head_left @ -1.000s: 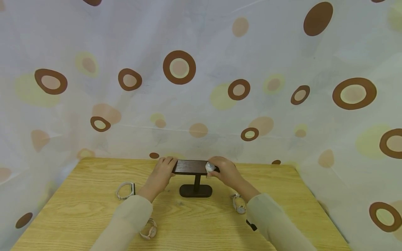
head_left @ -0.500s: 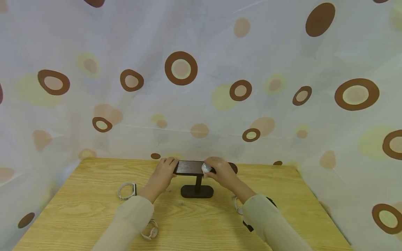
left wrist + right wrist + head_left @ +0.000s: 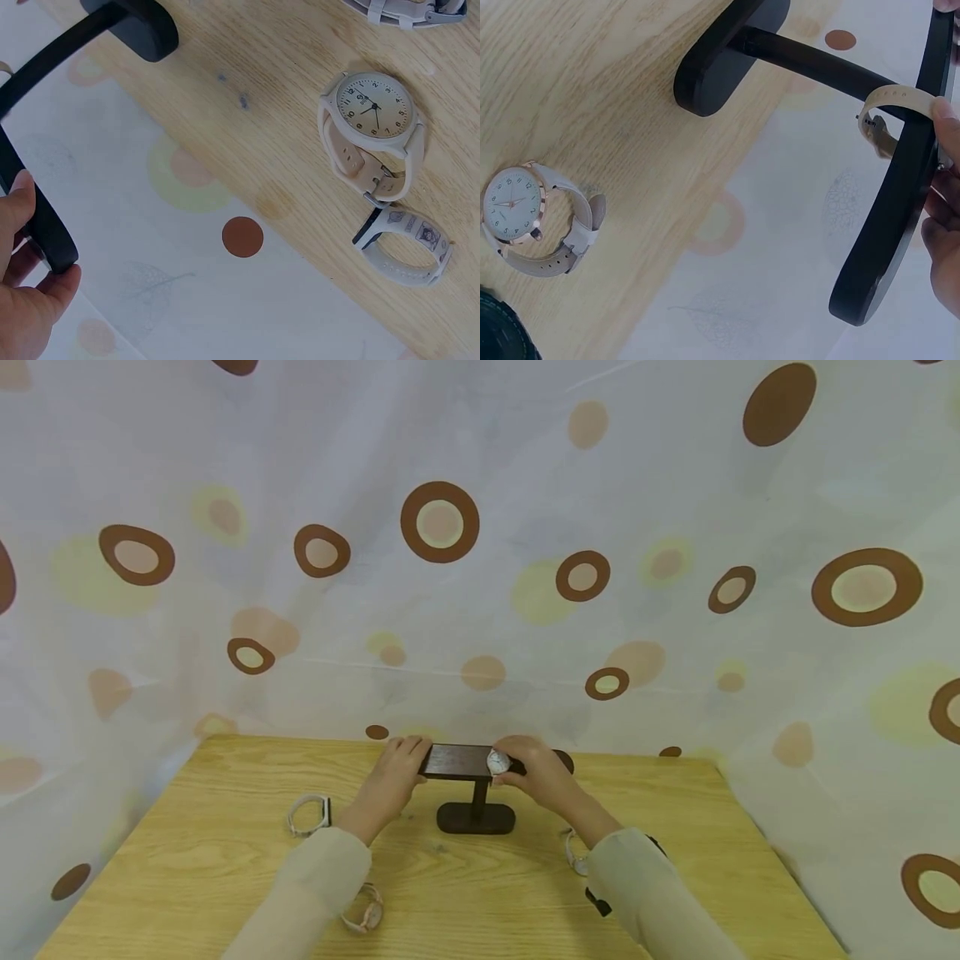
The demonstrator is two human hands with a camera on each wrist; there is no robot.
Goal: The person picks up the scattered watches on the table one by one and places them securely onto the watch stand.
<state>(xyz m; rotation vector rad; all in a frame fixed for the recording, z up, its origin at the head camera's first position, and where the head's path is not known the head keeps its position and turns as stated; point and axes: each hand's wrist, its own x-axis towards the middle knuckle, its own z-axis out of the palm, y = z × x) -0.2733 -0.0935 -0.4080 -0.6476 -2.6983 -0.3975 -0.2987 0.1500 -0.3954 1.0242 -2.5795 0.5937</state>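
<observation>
A dark T-shaped watch stand [image 3: 454, 762] rises near the back of the table. My left hand [image 3: 392, 779] grips the left end of its bar, thumb and fingers on either side in the left wrist view. Looped around the bar, right of the post, is a wristwatch [image 3: 497, 762] with a white dial. My right hand [image 3: 543, 779] pinches this watch at its side. The right wrist view shows its beige strap [image 3: 900, 97] passing around the bar, with the buckle hanging below; the dial is hidden there.
A white fitness band [image 3: 309, 814] and a pale pink watch [image 3: 375, 106] lie to the left. On the right are a white-strapped watch [image 3: 514, 204] and a dark watch [image 3: 502, 330], partly covered by my right sleeve in the head view. A spotted sheet [image 3: 480, 610] hangs behind the table.
With my right hand, the watch has slid left along the bar, closer to the post. The bar's right end has come into view. My left hand keeps its grip.
</observation>
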